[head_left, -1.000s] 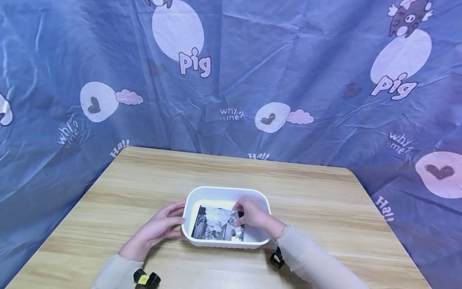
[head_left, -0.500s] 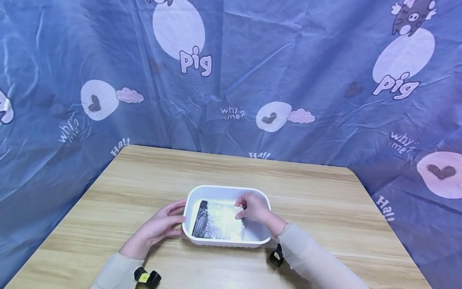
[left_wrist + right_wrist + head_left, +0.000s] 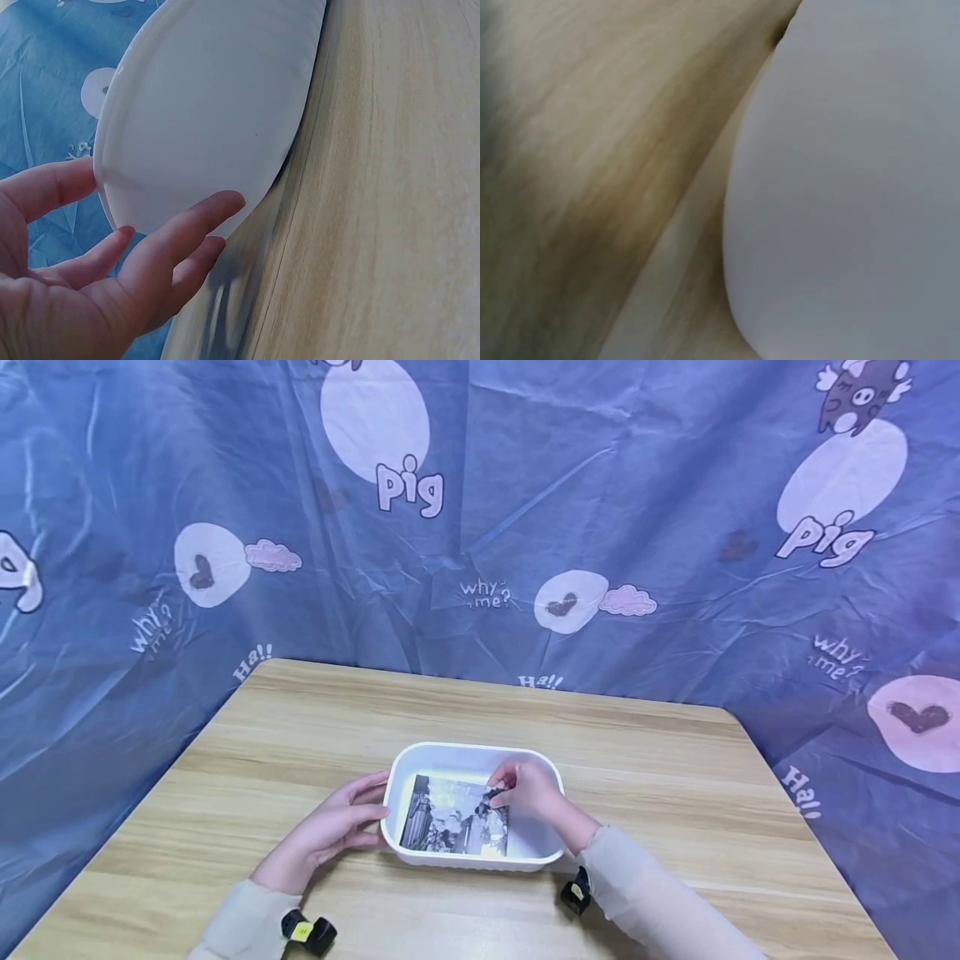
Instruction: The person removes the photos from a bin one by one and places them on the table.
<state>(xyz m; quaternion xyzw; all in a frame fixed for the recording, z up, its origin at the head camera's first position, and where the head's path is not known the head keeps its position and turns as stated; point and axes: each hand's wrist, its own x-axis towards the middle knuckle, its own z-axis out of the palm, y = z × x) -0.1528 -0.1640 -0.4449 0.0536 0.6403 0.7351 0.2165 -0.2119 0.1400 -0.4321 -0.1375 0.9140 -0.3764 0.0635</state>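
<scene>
A white rectangular plastic basin (image 3: 480, 863) with rounded corners stands on the table. Inside it lies a black-and-white photo (image 3: 450, 818) with a glossy face. My right hand (image 3: 531, 792) reaches over the basin's right side and pinches the photo near its upper right corner between thumb and fingers. At the left rim, my left hand (image 3: 337, 822) rests its fingertips on the basin from outside. The left wrist view has that hand's relaxed, spread fingers (image 3: 187, 229) against the white outer wall. Only the basin's outer wall (image 3: 855, 187) and tabletop fill the right wrist view; the right hand is out of it.
The wooden table (image 3: 660, 760) has rounded far corners. Behind it hangs a blue curtain (image 3: 495, 502) printed with pigs, hearts and words. A black wrist camera (image 3: 309, 933) is strapped at the left sleeve, another camera (image 3: 576, 892) at the right.
The right hand has drawn the photo slightly up toward the basin's far side. Its glare came and went. The left hand stays at the rim.
</scene>
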